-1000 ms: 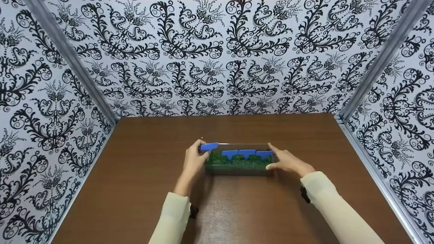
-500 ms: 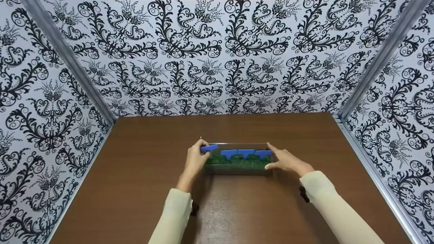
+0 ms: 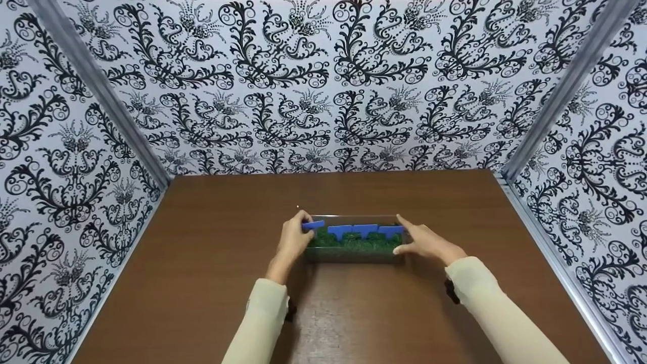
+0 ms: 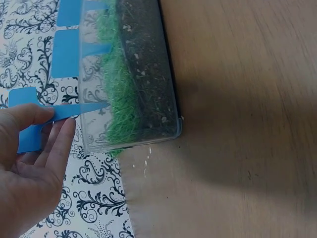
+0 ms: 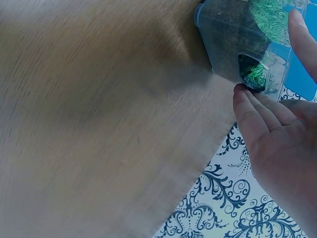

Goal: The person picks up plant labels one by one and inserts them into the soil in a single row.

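A clear plastic container (image 3: 354,257) holds dark soil topped with green grass (image 4: 121,94). Several blue T-shaped plant labels (image 3: 365,231) stand in a row in it. My left hand (image 3: 294,236), at the container's left end, pinches another blue plant label (image 4: 30,138) between thumb and fingers. In the left wrist view its pointed stem reaches over the rim, the tip at the grass. My right hand (image 3: 425,241) grips the right end, thumb at the front corner and forefinger at the back one. The other fingers (image 5: 257,111) lie against the end wall in the right wrist view.
The container stands on a brown wooden table (image 3: 227,303). Black-and-white patterned walls (image 3: 323,91) with grey metal corner posts (image 3: 551,101) close in the back and both sides. A few pale specks lie by the container's corner in the left wrist view.
The label in my left hand has come down slightly and its head looks narrower in the head view. My right hand keeps its place on the container.
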A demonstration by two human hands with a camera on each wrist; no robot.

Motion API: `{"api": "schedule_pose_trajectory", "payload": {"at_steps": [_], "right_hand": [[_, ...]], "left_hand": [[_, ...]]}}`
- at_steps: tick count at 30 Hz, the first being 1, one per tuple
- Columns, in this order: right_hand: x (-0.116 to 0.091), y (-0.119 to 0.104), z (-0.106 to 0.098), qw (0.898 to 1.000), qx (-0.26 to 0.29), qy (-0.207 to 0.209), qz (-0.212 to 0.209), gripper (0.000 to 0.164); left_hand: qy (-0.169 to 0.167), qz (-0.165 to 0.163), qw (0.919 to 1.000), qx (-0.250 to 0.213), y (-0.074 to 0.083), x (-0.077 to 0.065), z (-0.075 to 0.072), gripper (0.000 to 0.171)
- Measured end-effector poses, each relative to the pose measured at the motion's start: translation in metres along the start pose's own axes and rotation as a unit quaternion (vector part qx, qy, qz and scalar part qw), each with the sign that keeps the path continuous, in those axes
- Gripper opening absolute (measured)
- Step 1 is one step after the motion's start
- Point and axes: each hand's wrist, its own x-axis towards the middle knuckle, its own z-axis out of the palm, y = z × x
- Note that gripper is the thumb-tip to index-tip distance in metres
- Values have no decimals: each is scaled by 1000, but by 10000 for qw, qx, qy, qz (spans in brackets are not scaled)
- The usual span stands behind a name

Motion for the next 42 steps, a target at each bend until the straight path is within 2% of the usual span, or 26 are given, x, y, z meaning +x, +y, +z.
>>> {"api": "schedule_pose_trajectory", "payload": {"at_steps": [7, 16, 19, 26, 38, 42], "right_hand": [[0, -3, 0, 10000, -65, -10, 19, 99], [-1, -4, -1, 9999, -100, -33, 57, 99], [-1, -4, 0, 9999, -77, -57, 112, 99], [-1, -3, 0, 10000, -31, -22, -1, 98], [-1, -3, -1, 10000, 46, 10, 13, 98], [-1, -2, -1, 10000, 28, -32, 8, 98]], "left_hand": [[-187, -48, 9992, 346, 0, 0, 2, 18], [-343, -242, 9899, 1352, 3, 0, 4, 13], [-308, -234, 9877, 1513, 3, 0, 5, 13], [-174, 14, 9784, 2058, -3, 0, 8, 13], [-97, 121, 9686, 2482, -9, 3, 12, 14], [130, 124, 9673, 2531, -11, 1, 16, 16]]}}
